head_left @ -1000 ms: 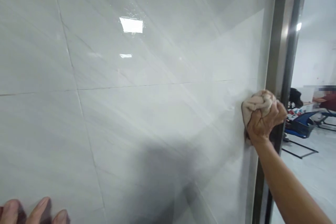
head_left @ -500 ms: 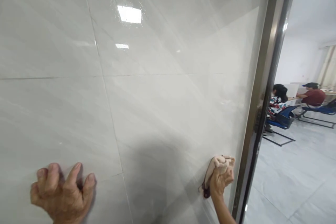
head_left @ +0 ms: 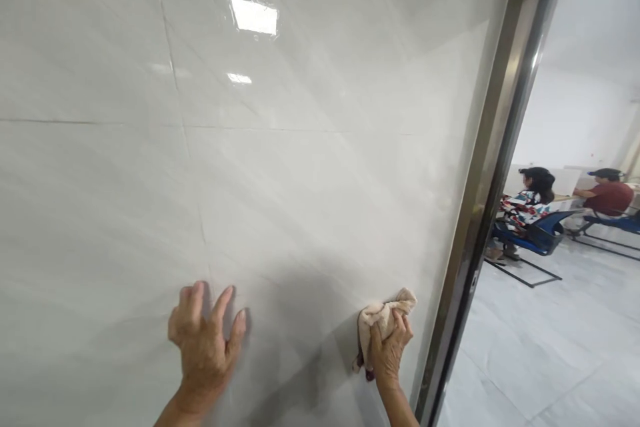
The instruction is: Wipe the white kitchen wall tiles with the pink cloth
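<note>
A glossy light-grey tiled wall (head_left: 310,200) with thin joint lines fills most of the view. My right hand (head_left: 391,350) presses a bunched beige cloth (head_left: 373,319) against the wall, low and close to the door frame. A dark reddish part of the cloth hangs at its lower left. Farther left, my left hand (head_left: 205,340) holds nothing; its fingers are spread, with the fingertips on the tile. My shadow falls on the wall between both hands.
A metal door frame (head_left: 480,167) borders the wall on the right. Beyond it, a person in a patterned top (head_left: 527,207) and another in a dark red shirt (head_left: 607,197) sit on blue chairs (head_left: 540,233). The floor (head_left: 530,340) there is pale tile.
My left hand has moved right and slightly up along the wall. My right hand and the cloth have shifted left, away from the door frame. The view has shifted a little.
</note>
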`<action>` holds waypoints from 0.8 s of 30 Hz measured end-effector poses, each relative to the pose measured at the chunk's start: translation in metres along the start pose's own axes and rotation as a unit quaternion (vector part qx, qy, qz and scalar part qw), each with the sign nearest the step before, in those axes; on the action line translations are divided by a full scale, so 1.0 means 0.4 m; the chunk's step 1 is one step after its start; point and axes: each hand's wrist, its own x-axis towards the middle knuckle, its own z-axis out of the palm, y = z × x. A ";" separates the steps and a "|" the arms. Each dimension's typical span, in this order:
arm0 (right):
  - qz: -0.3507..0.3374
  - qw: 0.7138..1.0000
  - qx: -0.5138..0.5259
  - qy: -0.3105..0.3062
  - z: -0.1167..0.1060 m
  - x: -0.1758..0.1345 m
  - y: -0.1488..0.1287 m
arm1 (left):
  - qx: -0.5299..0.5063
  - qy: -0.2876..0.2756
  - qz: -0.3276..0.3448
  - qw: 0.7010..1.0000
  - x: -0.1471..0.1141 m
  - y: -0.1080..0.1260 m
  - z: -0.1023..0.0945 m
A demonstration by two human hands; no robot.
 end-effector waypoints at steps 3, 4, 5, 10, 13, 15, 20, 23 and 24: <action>-0.057 0.998 0.015 -0.010 -0.023 0.118 0.035 | 0.037 0.023 0.053 0.998 0.003 0.066 0.066; -0.074 0.997 0.019 -0.011 -0.030 0.175 0.046 | 0.046 0.037 0.060 0.996 0.008 0.075 0.087; -0.089 0.996 0.023 -0.009 -0.037 0.243 0.055 | 0.057 0.053 0.065 0.995 0.013 0.079 0.106; -0.199 0.979 0.020 0.036 -0.071 0.686 0.018 | 0.112 0.103 0.087 0.984 0.023 0.064 0.154; -0.256 0.961 0.012 0.103 -0.076 0.919 -0.095 | 0.132 0.105 0.093 0.981 0.020 0.057 0.154; -0.269 0.954 0.020 0.128 -0.067 0.993 -0.191 | 0.139 0.115 0.105 0.978 0.019 0.057 0.153; -0.364 0.926 0.057 0.084 -0.026 0.839 -0.348 | 0.138 0.123 0.131 0.974 0.026 0.061 0.151; -0.423 0.903 0.059 -0.034 -0.026 0.643 -0.335 | 0.135 0.118 0.127 0.975 0.026 0.063 0.149; -0.433 0.897 0.055 -0.066 -0.033 0.589 -0.319 | 0.135 0.116 0.124 0.976 0.025 0.064 0.149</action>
